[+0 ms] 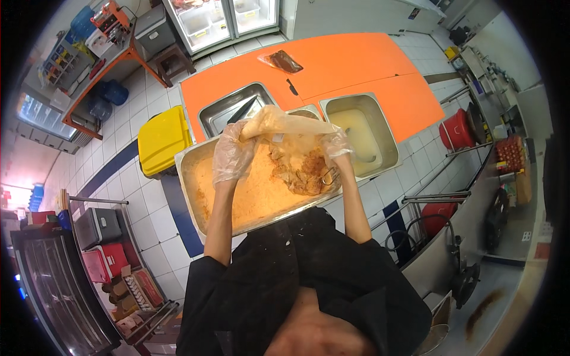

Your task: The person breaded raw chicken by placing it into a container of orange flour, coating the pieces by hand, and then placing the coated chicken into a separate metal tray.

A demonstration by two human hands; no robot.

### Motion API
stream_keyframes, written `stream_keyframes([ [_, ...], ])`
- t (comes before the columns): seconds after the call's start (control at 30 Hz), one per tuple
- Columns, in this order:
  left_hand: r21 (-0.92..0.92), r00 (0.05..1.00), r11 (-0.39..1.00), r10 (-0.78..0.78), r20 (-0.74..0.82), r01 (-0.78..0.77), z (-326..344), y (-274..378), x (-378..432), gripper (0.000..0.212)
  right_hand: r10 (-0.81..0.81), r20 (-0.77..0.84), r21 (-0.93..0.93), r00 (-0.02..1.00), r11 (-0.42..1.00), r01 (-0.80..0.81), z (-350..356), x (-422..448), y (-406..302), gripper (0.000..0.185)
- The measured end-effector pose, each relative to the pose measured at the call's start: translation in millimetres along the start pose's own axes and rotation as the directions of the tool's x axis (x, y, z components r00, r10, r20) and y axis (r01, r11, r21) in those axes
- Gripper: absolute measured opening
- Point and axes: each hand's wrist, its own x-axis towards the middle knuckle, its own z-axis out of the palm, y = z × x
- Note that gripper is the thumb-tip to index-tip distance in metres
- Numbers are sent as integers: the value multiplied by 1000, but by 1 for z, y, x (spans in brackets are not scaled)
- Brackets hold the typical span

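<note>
My left hand (232,153) and my right hand (338,144), both in clear plastic gloves, grip opposite ends of a translucent plastic bag (294,124). The bag is held up over a large steel tray (262,221). An orange-tinted powder (240,196), probably breading, covers the tray's floor. Below the bag, a heap of coated meat pieces (303,175) lies in the tray's right half. A metal wire loop (328,176) shows beside the heap, near my right wrist. The bag hides part of the tray's far side.
A deep steel pan (387,151) of cloudy liquid stands at right. Behind the tray sits a steel pan (213,116) with a dark utensil (242,109). A packet of brown sauce (285,61) rests on the orange table (352,62). A yellow-lidded bin (164,140) stands left.
</note>
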Motion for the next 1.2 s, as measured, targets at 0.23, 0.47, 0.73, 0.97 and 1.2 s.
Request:
stream_keyframes([
  [0.23,-20,1000,999,-32,-1,32,9,1,-6,28,57,35,-179,998,983,-50,-15,-6,23,26],
  [0.47,-77,989,991,-104,103,112,3,11,-10,29,101,23,-91,995,991,-98,-27,-17,2,25],
  [0.73,-80,992,992,-93,80,100,19,-11,-2,30,67,-33,-49,997,996,-69,-10,-4,53,17],
  [0.97,-93,997,994,-58,-40,55,22,-25,3,28,-158,-51,-64,986,986,155,6,34,57,20],
  [1.2,-65,993,992,-110,-38,108,-1,-31,-10,29,-147,-41,-126,988,982,141,30,55,23,17],
])
